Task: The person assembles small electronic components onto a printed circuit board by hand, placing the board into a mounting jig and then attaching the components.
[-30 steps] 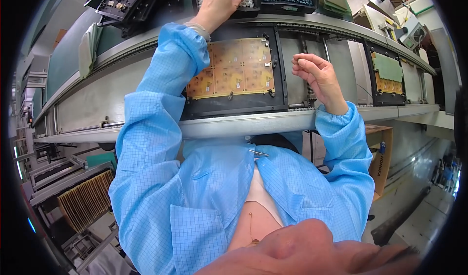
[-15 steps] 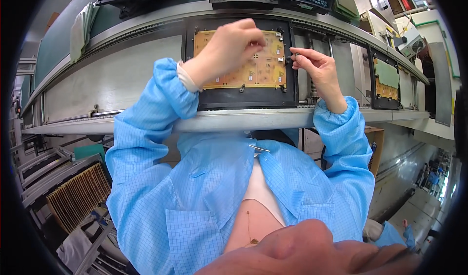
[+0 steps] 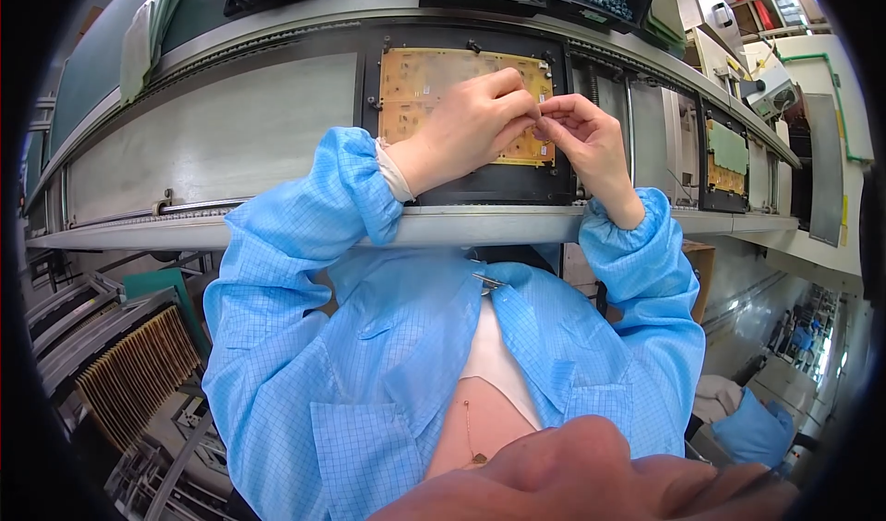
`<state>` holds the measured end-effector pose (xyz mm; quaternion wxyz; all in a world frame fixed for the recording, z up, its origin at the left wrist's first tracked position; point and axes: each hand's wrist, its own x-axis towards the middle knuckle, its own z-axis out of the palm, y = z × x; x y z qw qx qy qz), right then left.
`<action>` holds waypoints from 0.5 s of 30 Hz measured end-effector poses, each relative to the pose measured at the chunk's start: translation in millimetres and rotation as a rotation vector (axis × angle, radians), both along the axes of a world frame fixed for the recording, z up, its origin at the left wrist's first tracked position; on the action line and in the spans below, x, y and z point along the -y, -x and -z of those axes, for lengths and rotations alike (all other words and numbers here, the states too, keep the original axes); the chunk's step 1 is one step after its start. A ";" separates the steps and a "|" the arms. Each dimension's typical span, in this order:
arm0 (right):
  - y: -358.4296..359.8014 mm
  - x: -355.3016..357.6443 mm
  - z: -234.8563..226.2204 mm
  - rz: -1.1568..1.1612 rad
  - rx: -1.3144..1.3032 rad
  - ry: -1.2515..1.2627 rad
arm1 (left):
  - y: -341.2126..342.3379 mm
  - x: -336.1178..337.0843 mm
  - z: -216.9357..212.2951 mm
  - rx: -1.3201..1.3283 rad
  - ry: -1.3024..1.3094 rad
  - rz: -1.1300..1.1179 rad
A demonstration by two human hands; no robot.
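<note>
An orange-yellow circuit board [image 3: 406, 83] lies in a black carrier frame [image 3: 498, 187] on the conveyor line in front of me. Over the board's right half, my left hand [image 3: 475, 124] has its fingers drawn together in a pinch. My right hand [image 3: 591, 138] comes in from the right, thumb and index finger pinched as well. Both sets of fingertips meet above the right edge of the board. Whatever is between them is too small and covered to name. My left hand and wrist hide much of the board's lower middle.
Beyond the far rail are a black bin [image 3: 480, 1] of white parts and another bin [image 3: 595, 23] of dark blue ones. The metal near rail [image 3: 461, 226] runs before my body. Another board [image 3: 727, 156] in a carrier stands farther right. A rack of boards [image 3: 138, 373] is at lower left.
My left hand has moved right and down across the board to meet my right hand, which has shifted slightly left. Before, they were apart, with a small dark thing at my right fingertips.
</note>
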<state>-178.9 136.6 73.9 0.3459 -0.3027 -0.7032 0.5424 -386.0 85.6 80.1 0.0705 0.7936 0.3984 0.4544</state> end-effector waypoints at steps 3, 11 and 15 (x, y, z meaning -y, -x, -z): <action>-6.0 -4.6 -1.9 -0.008 -0.041 0.063 | -1.0 -1.5 0.2 -0.027 -0.057 0.006; -35.7 -17.9 0.7 0.086 -0.117 0.147 | -12.9 -14.1 22.1 -0.402 -0.088 -0.109; -47.1 -23.6 2.3 0.125 -0.112 0.161 | -22.3 -22.0 28.7 -0.434 -0.076 -0.133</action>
